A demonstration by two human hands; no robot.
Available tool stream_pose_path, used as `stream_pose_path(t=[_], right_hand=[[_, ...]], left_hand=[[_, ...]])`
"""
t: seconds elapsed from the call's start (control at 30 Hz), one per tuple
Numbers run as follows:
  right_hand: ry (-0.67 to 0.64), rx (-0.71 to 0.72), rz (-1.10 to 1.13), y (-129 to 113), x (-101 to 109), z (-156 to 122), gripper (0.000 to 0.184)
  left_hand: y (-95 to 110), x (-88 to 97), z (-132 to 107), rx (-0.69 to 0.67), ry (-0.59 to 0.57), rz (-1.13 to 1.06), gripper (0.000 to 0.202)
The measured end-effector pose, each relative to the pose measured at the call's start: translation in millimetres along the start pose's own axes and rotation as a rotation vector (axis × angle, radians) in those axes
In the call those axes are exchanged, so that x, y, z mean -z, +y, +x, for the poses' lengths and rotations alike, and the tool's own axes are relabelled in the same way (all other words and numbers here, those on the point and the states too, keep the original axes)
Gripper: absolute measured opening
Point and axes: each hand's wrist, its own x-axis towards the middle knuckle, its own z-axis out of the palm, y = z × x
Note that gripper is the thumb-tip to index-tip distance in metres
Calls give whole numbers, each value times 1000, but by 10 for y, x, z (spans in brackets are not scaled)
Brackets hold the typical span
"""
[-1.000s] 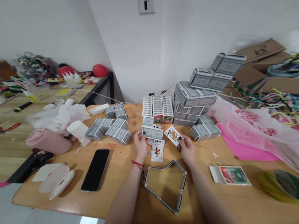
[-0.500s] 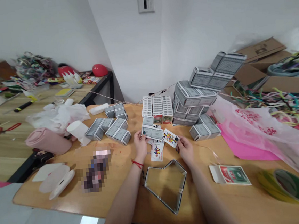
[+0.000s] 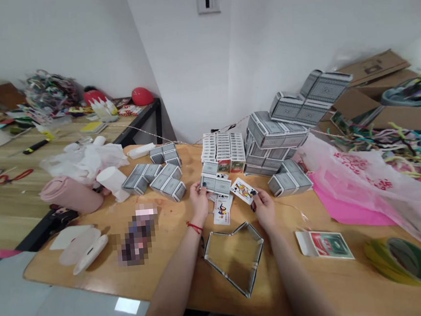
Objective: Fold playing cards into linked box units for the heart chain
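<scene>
In my left hand (image 3: 199,201) I grip a grey-backed strip of joined playing cards (image 3: 216,184), fingers closed at its left end. My right hand (image 3: 264,206) pinches a face-up playing card (image 3: 243,191) by its lower right corner, just right of the strip. A joker card (image 3: 222,212) lies face up on the table below the strip, with other cards partly hidden there. Nearer to me, between my forearms, stands a heart-shaped frame of folded cards (image 3: 255,266).
Stacked card boxes (image 3: 221,149) stand behind my hands, beside a tall pile of grey card blocks (image 3: 278,130). More blocks (image 3: 168,182) sit left. At right lie an opened card box (image 3: 330,245) and a tape roll (image 3: 404,261). A pink roll (image 3: 71,193) is at far left.
The view has shifted slightly, so everything sits a little further right. Both hands keep their hold, and the card in my right hand has barely moved relative to the strip.
</scene>
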Motion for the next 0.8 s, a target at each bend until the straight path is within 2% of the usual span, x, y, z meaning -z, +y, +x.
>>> stream_pose_path(t=[0.3,0.63,0.8], right_hand=[[-11,8,3,25,1,14,31],[-154,32,-90,31,-29,-2,39],[-138,2,-74,25,-30,-2,37]], left_hand=[[-20,11,1,0,-12,13,22],[-2,-12,-17,22,-20,38,21],[4,-10,-22,22,-31,39,21]])
